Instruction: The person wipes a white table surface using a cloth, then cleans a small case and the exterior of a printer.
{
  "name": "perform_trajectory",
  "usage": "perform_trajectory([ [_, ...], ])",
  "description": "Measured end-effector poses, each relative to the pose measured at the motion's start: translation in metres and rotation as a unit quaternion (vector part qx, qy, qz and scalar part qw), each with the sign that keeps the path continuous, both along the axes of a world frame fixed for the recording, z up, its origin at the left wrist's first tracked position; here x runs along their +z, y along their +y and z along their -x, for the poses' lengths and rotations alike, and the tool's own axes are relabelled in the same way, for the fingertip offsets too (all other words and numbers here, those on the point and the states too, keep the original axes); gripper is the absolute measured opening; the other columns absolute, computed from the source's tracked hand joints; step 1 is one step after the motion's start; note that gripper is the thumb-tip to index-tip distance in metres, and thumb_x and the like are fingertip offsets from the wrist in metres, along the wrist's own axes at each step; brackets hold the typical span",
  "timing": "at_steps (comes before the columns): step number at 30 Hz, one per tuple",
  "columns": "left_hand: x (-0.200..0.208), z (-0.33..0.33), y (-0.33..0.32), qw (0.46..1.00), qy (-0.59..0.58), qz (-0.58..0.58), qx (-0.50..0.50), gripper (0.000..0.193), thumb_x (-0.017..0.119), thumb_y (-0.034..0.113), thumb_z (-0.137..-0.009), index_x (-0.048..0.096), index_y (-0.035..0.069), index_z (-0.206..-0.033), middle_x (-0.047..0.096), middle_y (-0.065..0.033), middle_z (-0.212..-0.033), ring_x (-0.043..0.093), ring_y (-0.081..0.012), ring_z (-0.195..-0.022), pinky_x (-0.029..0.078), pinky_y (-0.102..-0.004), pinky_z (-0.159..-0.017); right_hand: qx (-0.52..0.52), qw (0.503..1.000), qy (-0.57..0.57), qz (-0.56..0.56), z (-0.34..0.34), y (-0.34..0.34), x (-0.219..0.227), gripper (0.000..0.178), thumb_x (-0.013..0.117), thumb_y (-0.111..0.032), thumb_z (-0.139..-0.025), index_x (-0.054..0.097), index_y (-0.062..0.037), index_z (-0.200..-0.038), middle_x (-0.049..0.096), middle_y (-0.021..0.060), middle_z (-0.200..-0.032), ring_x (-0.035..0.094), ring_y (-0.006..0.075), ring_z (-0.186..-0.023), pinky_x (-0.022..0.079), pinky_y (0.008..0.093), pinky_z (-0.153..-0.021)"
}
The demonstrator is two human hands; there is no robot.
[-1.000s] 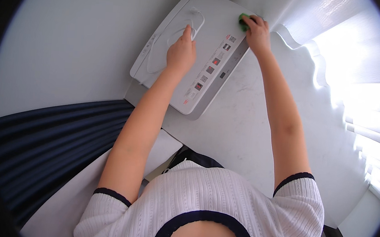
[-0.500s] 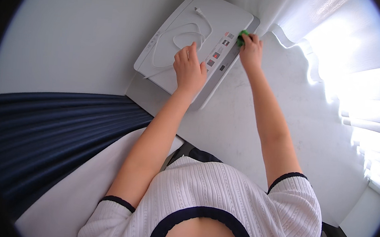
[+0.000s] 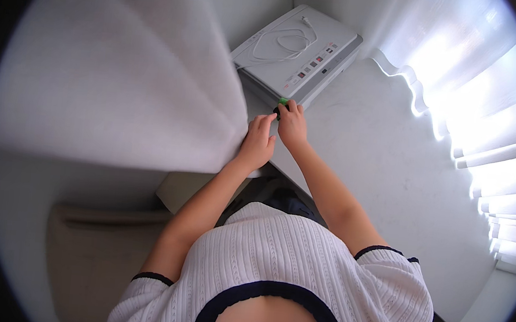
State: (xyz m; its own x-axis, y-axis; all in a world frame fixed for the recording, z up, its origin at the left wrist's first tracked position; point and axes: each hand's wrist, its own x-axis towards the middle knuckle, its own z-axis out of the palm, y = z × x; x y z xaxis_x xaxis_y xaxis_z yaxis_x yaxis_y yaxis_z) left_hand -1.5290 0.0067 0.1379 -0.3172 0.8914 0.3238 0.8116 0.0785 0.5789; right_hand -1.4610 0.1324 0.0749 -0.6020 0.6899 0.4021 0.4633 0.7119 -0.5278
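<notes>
A pale grey, box-shaped machine that looks like a printer (image 3: 279, 58) rests on the white tabletop, with a loosely coiled white power cord (image 3: 284, 37) on its lid. My right hand (image 3: 293, 126) grips a small green and black object (image 3: 282, 103) at the machine's near corner. Its exact kind is too small to make out, and my fingers cover part of it. Close beside it is my left hand (image 3: 258, 142), thumb apart and fingers reaching to the object's black side. Whether those fingertips touch it I cannot tell.
White cloth (image 3: 124, 76) hangs large and close on the left. Sheer white curtains (image 3: 455, 86) line the bright right side. The white tabletop (image 3: 381, 153) stretches along to the right of my arms. A brown-grey padded piece (image 3: 102, 258) is at lower left.
My right hand has brought the green and black object from the machine's far front corner to its near corner. My left hand has left the lid and come beside it. White cloth now fills the left.
</notes>
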Motion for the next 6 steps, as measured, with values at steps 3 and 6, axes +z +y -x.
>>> perform_trajectory([
  [3,0.008,-0.020,-0.048,0.992,-0.076,0.022,-0.098,0.051,0.057,-0.002,-0.083,0.045,0.002,-0.133,0.047,-0.0175,-0.128,0.046,-0.0341,-0.120,0.037,-0.0428,-0.105,0.063,0.992,-0.028,0.104,-0.012,-0.016,-0.021,0.043,0.064,-0.002,-0.072,0.064,-0.0065,-0.114,0.056,0.0150,-0.114,0.054,0.0356,-0.103,0.050,0.0391,-0.087],
  [6,0.012,-0.040,-0.117,0.975,-0.190,0.072,-0.088,0.051,0.057,0.001,-0.086,0.045,0.009,-0.136,0.044,-0.0137,-0.134,0.045,-0.0283,-0.125,0.036,-0.0426,-0.108,0.078,0.919,0.036,0.385,-0.034,-0.043,-0.028,0.054,0.070,-0.006,-0.071,0.063,-0.0095,-0.125,0.048,0.0170,-0.143,0.047,0.0329,-0.131,0.044,0.0289,-0.101],
])
